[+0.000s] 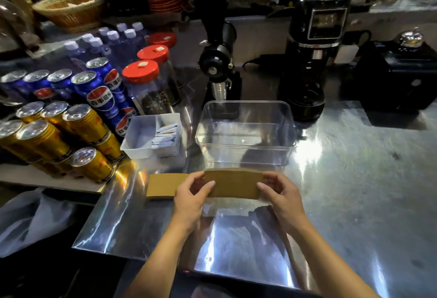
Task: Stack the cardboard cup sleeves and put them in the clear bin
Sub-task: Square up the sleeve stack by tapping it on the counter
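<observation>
Left hand and right hand pinching opposite ends of a flat sleeve, holding it level between them, just above the counter. Gripping with fingertips on the short ends; thumbs on the near face. Probably handling as very light, thin cardboard: stiff enough flat, creasing if squeezed hard, slightly slick, not fragile. Best holding by the ends or long edges, likely squaring edges before stacking. Cannot tell whether one sleeve or several pressed together. Second sleeve lying flat just left of the left hand, partly behind it. Bin sitting just beyond the hands, open, looking empty. Nothing blocking the path from hands to bin. Further out: tray with sachets beyond-left, cans far left, jars and grinders behind the bin, clear of the move.
</observation>
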The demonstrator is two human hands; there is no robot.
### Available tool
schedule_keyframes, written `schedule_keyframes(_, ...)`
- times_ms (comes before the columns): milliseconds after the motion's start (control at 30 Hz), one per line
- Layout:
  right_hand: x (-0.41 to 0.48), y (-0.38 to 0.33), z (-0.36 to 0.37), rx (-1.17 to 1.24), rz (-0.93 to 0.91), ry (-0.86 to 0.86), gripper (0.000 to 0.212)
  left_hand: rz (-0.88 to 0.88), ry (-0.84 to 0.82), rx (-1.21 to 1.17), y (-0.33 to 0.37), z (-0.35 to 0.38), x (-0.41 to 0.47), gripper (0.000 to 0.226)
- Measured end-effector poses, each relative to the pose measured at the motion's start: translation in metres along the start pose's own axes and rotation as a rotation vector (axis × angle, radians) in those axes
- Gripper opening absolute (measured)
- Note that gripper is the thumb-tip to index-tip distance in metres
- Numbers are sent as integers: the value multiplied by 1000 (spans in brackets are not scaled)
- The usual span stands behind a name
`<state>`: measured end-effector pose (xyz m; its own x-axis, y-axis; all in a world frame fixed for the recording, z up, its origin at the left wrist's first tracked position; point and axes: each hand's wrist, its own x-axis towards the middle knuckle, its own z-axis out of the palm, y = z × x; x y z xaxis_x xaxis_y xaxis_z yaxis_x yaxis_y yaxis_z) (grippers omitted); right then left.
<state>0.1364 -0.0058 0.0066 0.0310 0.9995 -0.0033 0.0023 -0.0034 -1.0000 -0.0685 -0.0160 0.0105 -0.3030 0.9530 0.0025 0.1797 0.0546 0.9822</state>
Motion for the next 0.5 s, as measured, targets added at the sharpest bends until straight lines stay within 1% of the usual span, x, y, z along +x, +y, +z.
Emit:
schedule_keyframes(67,8,-9,17,33,28,-45,23,2,40,32,7,-15,9,24)
schedule_keyframes(167,18,-21,46,39,73,-132,12,-25,80,33,14,-42,24,28)
schedule_keyframes(333,27,-32,101,51,225,-193,18,-127,190,40,13,-84,48,31)
schedule_keyframes(400,29,-32,118,53,279,-210,20,-160,222,42,9,-95,54,27)
schedule_keyframes(500,31,-27,134,38,342,-214,19,-219,216,68,1,-107,57,20)
